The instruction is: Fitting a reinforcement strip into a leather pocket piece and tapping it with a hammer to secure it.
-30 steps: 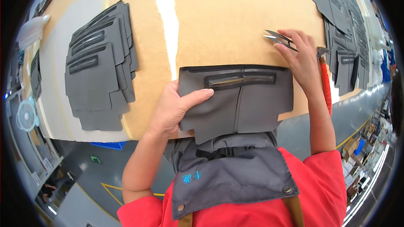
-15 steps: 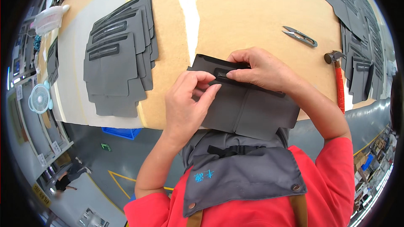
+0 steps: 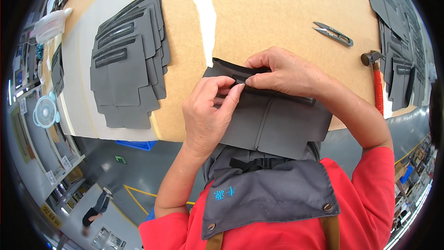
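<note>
The grey panel (image 3: pixel 289 120) lies at the middle of the table's near edge, its lower part hanging past that edge over my lap. My right hand (image 3: pixel 283 75) grips its far side, thumb on the face and fingers tucked behind. My left hand (image 3: pixel 208 106) is just beside that thumb, its fingertips drawn close together over the dark-bordered slot (image 3: pixel 300 98); whether they have caught anything, I cannot tell.

If I pulled too hard there, I think the slot's border could stretch or tear; bending the far side further could leave a crease. A loose right-hand grip might let the overhanging part drag the panel down off the near edge.

Its slotted side points toward the table's far edge. The long axis runs left to right, slanting so the right end comes nearer to me; the centre seam (image 3: pixel 264 122) crosses it the short way.

Farther out, the snips (image 3: pixel 334 34) and the hammer (image 3: pixel 378 81) lie toward the table (image 3: pixel 259 23)'s right edge, and a stack of similar panels (image 3: pixel 121 71) lies near its left.
</note>
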`<state>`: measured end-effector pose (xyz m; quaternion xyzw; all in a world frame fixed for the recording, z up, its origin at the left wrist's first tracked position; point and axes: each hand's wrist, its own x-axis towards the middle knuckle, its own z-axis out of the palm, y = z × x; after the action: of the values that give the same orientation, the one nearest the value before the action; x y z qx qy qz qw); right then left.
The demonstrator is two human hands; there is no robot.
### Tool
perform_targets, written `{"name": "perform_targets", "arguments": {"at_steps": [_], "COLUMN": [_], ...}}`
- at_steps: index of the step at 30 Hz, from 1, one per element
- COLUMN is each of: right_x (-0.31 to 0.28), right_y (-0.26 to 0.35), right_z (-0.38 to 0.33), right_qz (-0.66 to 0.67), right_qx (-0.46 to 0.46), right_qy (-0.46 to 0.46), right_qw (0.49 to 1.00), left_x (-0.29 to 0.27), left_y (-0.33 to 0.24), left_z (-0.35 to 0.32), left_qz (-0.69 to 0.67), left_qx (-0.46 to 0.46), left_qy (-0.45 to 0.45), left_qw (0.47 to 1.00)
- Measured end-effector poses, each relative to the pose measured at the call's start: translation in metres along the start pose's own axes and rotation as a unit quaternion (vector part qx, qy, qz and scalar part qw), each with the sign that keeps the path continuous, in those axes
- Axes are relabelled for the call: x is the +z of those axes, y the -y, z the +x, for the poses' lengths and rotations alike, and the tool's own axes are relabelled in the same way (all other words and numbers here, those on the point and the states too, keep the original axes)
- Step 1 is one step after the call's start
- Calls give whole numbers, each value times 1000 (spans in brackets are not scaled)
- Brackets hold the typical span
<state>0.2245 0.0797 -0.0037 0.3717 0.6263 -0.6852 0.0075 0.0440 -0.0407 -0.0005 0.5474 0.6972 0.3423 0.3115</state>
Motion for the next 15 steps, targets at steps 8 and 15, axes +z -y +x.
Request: {"name": "perform_targets", "arguments": {"at_steps": [8,15], "right_x": [-2,13], "right_y": [0,-29], "right_z": [1,-18], "right_qz": [-44,-301], "right_qx": [11,-288], "right_qy": [4,-258], "right_qw": [999,872], "left_x": [2,-7], "left_y": [-1,4], "left_z": [3,24], "left_qz": [39,40], "left_qx": [20,-58], "left_qy": [7,93], "left_qw": [999,993]}}
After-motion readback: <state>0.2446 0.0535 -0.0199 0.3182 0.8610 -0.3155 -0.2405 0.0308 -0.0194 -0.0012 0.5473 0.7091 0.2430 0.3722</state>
